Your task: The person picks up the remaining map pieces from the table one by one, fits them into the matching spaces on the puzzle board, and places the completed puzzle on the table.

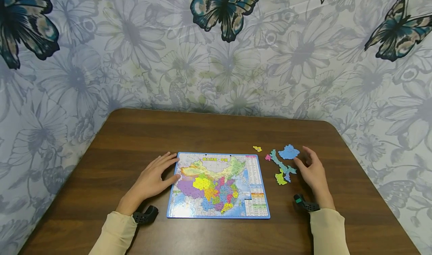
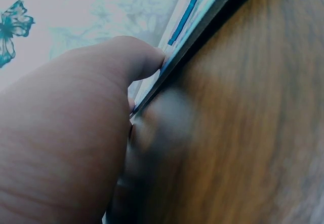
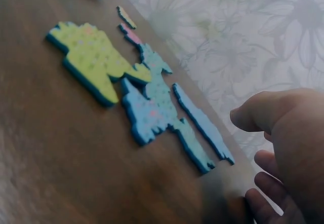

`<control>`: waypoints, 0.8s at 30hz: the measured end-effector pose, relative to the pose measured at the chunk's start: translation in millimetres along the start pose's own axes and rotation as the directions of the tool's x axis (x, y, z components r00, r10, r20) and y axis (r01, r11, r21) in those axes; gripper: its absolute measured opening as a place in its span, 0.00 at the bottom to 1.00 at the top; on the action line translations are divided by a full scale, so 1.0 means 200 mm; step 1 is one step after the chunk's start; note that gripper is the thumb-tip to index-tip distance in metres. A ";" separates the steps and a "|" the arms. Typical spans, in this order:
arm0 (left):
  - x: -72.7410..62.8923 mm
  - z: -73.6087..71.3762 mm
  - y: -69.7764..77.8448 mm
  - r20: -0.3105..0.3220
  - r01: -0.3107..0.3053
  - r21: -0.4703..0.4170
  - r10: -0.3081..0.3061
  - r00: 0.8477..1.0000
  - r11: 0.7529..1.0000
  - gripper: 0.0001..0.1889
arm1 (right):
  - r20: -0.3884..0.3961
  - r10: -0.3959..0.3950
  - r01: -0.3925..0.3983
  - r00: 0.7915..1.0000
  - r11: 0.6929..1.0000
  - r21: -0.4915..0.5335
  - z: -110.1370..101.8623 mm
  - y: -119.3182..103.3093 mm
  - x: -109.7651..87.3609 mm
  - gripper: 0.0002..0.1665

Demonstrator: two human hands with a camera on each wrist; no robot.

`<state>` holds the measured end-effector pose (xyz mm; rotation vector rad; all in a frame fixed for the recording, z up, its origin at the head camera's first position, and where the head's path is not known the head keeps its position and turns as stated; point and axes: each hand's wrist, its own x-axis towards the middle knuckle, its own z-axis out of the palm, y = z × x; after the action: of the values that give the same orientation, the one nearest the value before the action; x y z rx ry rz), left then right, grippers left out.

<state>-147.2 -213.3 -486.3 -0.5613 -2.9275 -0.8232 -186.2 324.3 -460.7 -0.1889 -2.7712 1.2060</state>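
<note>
A map puzzle board (image 1: 216, 183) with a blue rim lies flat on the table. At its left edge my left hand (image 1: 152, 178) rests with fingers extended, thumb and fingertips touching the rim; the left wrist view shows the thumb (image 2: 136, 57) against the board's edge. Right of the board, my right hand (image 1: 314, 172) hovers beside a blue map piece (image 1: 288, 152), fingers loosely bent and holding nothing. Close by are a teal piece (image 1: 277, 161), a yellow-green piece (image 3: 91, 57), a small light-blue piece (image 3: 144, 112), a pink piece (image 1: 268, 157) and a small yellow piece (image 1: 257, 149).
The brown wooden table (image 1: 209, 131) has rounded far corners. Behind it hangs a flowered backdrop (image 1: 189, 75) with printed butterflies. A black wrist device (image 1: 146, 215) sits on the left wrist and another black device (image 1: 305, 203) on the right.
</note>
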 end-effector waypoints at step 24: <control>0.00 -0.01 0.01 0.009 0.002 -0.006 -0.002 1.000 1.000 0.35 | 0.014 -0.143 0.143 0.990 0.976 -0.165 0.05 0.04 0.03 0.39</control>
<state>-146.8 -213.4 -484.1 -0.5639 -2.9351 -0.8316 -192.2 323.3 -471.9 -0.0015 -2.8307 0.9437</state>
